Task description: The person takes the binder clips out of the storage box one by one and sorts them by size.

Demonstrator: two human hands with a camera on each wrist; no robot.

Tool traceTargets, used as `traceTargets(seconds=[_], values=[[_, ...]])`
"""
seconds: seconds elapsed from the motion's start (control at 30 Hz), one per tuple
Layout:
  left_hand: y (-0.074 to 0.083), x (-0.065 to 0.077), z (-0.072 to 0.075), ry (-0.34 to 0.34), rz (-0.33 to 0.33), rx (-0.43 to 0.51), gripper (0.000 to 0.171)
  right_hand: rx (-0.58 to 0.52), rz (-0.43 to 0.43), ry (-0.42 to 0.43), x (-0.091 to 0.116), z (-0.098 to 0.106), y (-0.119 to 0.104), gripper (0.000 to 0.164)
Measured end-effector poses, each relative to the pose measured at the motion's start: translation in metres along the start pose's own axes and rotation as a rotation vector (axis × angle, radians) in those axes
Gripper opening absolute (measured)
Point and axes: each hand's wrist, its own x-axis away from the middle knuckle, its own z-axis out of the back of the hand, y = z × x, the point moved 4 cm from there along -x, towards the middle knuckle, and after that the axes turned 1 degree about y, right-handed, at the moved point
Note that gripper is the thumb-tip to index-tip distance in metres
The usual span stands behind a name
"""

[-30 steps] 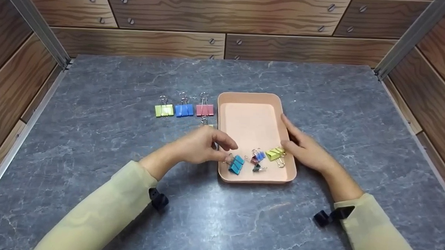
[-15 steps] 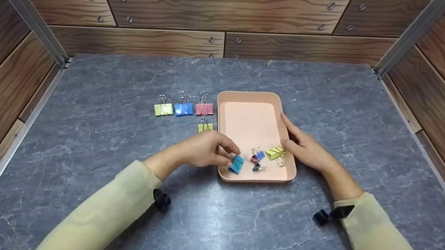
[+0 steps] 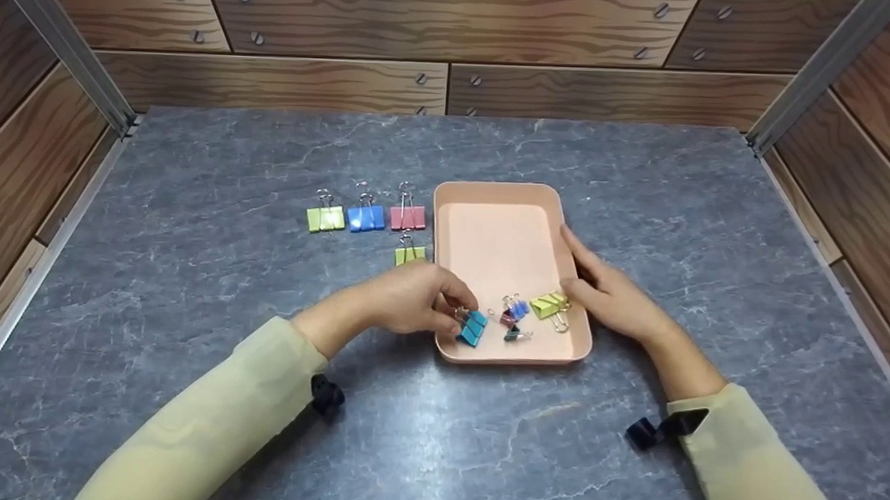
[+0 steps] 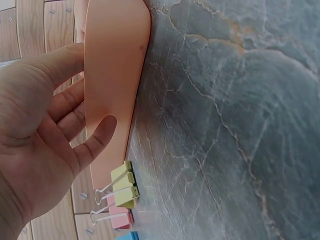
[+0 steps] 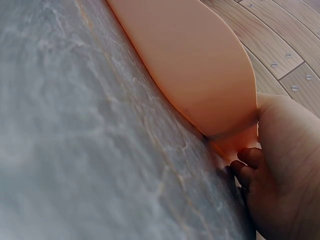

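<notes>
On the tabletop (image 3: 212, 255), left grip (image 3: 411, 295) pinches teal clip (image 3: 474, 330) within the tray (image 3: 499, 241) held in right grip (image 3: 613, 296).

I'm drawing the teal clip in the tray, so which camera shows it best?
The head view: it looks down into the tray, so the teal clip shows by the left hand, its handles partly covered. Neither wrist view shows it: both see the tray's outer wall, with the clip out of sight.
</notes>
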Motion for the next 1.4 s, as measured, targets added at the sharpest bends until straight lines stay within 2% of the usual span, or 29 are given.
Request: traceTargets(seconds=[0.43,0.9,1.13,1.4], values=[[-0.0024,-0.0046,-0.0019,0.025,-0.048,-0.065,0.027,-0.025,0.01,0.001,0.0004,-0.0009,-0.0036,0.073],[-0.0038,-0.0041,-0.0023,0.045,-0.055,-0.043,0.02,-0.014,0.003,0.004,0.0004,-0.0007,-0.0041,0.073],[-0.0056,-0.0044,-0.0006,0.089,-0.059,0.01,0.02,-0.011,0.012,0.005,0.0007,-0.0002,-0.0042,0.073],[-0.0032,-0.0022,0.0045,0.131,-0.05,0.113,0.022,-0.024,0.007,0.001,0.0007,-0.0004,-0.0039,0.073]])
